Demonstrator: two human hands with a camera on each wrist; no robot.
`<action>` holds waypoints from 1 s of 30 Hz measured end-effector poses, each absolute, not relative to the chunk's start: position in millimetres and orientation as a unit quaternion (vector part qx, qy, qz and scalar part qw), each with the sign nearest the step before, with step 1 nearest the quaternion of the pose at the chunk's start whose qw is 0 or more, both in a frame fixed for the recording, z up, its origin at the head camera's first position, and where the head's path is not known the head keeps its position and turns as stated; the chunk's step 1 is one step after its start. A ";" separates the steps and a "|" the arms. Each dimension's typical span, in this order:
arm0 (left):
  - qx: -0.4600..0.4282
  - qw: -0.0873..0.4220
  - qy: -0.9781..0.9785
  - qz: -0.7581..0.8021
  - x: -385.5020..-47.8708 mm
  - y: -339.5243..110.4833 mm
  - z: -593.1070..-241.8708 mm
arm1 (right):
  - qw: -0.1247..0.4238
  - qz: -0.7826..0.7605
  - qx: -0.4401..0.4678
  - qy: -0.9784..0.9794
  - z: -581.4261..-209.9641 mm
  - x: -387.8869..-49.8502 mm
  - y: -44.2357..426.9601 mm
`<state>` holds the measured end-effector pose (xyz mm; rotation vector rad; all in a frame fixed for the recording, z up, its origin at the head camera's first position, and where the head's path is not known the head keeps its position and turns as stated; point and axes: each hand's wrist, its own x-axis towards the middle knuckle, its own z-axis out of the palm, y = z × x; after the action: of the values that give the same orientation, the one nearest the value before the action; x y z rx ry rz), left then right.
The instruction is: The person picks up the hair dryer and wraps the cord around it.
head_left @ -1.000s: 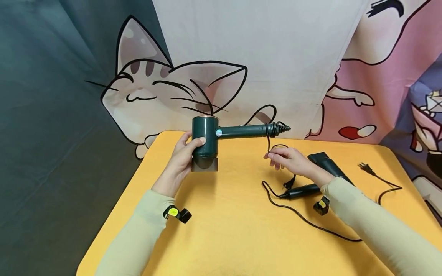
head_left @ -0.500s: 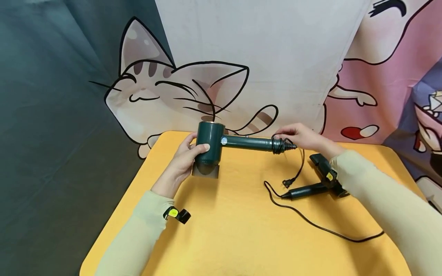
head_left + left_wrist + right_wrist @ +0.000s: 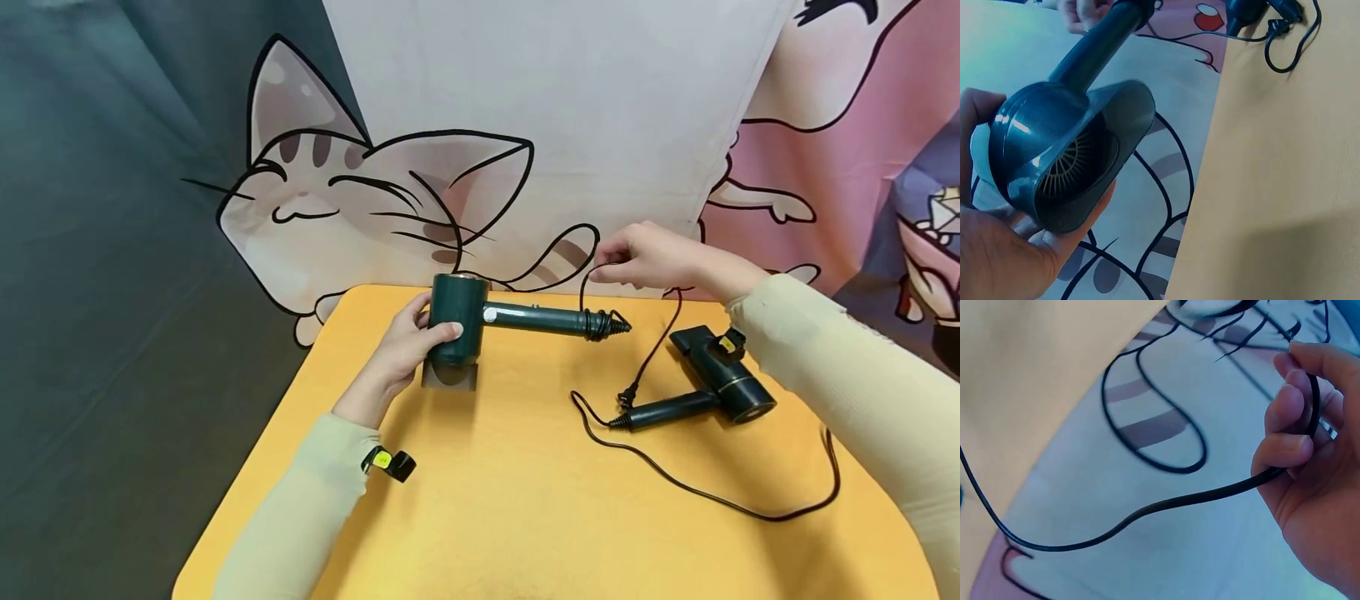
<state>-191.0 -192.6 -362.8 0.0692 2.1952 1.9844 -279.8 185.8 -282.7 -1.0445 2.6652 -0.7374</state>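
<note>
Pale green sleeve (image 3: pixel 296 508) leftmost, the left hand (image 3: pixel 401 346) wraps its fingers round a dark hair dryer (image 3: pixel 468 312) above the yellow table (image 3: pixel 517 500). Black cord (image 3: pixel 1172 503), partly wound on the handle (image 3: pixel 536 318), is held by fingers of the right hand (image 3: pixel 648 258); a 2nd dryer (image 3: pixel 723 375) lies farther right.

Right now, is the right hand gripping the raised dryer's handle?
No, the right hand holds the black cord, away from that handle.

In the left hand (image 3: pixel 401 350), a dark-green, cylinder-headed hair dryer (image 3: pixel 459 308) — to its right, on the flat yellow table (image 3: pixel 525 500), a blackish T-shaped hair dryer (image 3: pixel 723 375) — behind both, the cat-printed cloth backdrop (image 3: pixel 570 100).
</note>
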 end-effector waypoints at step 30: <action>-0.088 0.029 0.627 0.774 -199.5 -179.8 -374.7 | 0.057 -0.445 -0.337 0.828 -359.1 -215.5 159.0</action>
<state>-199.5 -179.8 -374.7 -0.2730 1.9340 2.3868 -215.5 159.0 -359.1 -1.0217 2.5099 -1.3501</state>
